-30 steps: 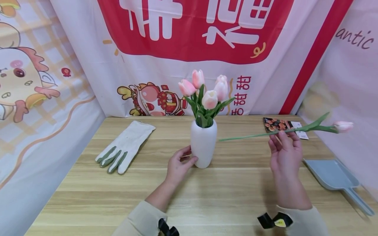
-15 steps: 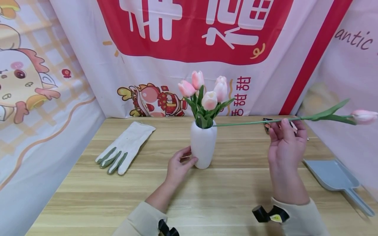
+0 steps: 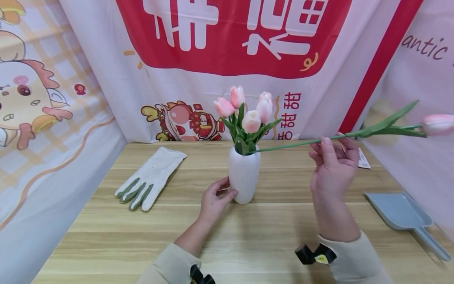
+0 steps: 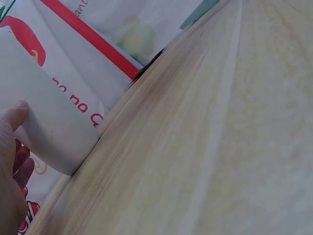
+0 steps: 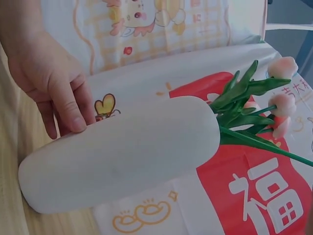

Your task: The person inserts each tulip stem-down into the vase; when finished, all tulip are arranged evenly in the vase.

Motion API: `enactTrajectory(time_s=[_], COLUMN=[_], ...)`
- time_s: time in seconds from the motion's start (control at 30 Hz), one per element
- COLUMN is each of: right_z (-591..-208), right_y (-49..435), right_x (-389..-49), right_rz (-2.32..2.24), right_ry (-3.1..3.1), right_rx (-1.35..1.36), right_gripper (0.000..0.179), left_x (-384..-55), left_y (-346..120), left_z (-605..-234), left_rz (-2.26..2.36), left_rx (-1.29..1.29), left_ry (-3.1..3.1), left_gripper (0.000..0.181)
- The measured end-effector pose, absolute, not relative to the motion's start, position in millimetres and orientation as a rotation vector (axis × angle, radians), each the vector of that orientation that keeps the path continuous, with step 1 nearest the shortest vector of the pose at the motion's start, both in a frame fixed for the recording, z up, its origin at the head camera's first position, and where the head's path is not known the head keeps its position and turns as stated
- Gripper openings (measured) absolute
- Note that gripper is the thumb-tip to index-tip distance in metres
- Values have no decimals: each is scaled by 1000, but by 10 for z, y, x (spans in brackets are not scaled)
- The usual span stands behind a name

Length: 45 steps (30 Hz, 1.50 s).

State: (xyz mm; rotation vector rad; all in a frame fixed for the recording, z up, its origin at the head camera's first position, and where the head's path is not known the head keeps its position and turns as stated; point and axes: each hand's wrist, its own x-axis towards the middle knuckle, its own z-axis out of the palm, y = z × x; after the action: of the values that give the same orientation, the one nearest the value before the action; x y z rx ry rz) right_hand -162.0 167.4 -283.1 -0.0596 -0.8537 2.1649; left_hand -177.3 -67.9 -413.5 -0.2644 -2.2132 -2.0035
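A white vase (image 3: 244, 177) stands upright on the wooden table, holding several pink tulips (image 3: 252, 121) with green leaves. My left hand (image 3: 214, 201) grips its lower side, thumb on the near face, as the left wrist view also shows on the vase (image 4: 44, 112). Off to the right, my right hand (image 3: 333, 169) pinches the stem of a single pink tulip (image 3: 438, 124) between thumb and fingers. That stem slants down leftward, its tip at the vase's mouth. In the right wrist view, the green stem (image 5: 293, 156) meets the rim beside the leaves.
A white-and-green work glove (image 3: 152, 177) lies left of the vase. On the right are a grey-blue dustpan (image 3: 400, 211) and a printed card (image 3: 363, 159), partly hidden behind my right hand. Printed cloth (image 3: 106, 79) hangs behind and at both sides.
My right hand first moved the tulip up, bringing its stem tip left to the vase's mouth, then shifted left along with the bloom end rising. My left hand and the vase have stayed put.
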Motion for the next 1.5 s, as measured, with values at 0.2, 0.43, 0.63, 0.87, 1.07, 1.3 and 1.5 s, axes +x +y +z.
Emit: enactTrajectory(time_s=[0.2,0.43,0.63,0.87,1.07,1.3,1.5], right_z=[-2848,-2831,-2771,-2734,-2778,-2902,-2972], right_y=[1561,1502,1475,1419,1387,1314,1242], right_x=[-1620,-1634,-1642,-1671,-1710,-1771,-1815], right_rz=[2083,2011,1965,1921,1921,1912,1913], right_ry=[-985,-1133,-1176,-1214,-1333,-1426,-1471], right_rx=[3,35,105,203,227,190,155], right_gripper=[37,35,28,24,25,19,22], left_x=[-1772,-1759,-1877,-1957,-1957,-1928,-1808], left_y=[-672,-684,-700,-728,-720,-693,-675], left_z=[-4148,-4129,-4323,-4460,-4444,-4390,-4207], left_rz=[-2000,-1998,-2003,-1986,-1994,-1993,-1968], left_rx=[-244,-247,-258,-273,-254,-229,-259], left_ry=[-2225,-2249,-2233,-2240,-2235,-2245,-2242], left_gripper=[46,47,48,50,50,48,45])
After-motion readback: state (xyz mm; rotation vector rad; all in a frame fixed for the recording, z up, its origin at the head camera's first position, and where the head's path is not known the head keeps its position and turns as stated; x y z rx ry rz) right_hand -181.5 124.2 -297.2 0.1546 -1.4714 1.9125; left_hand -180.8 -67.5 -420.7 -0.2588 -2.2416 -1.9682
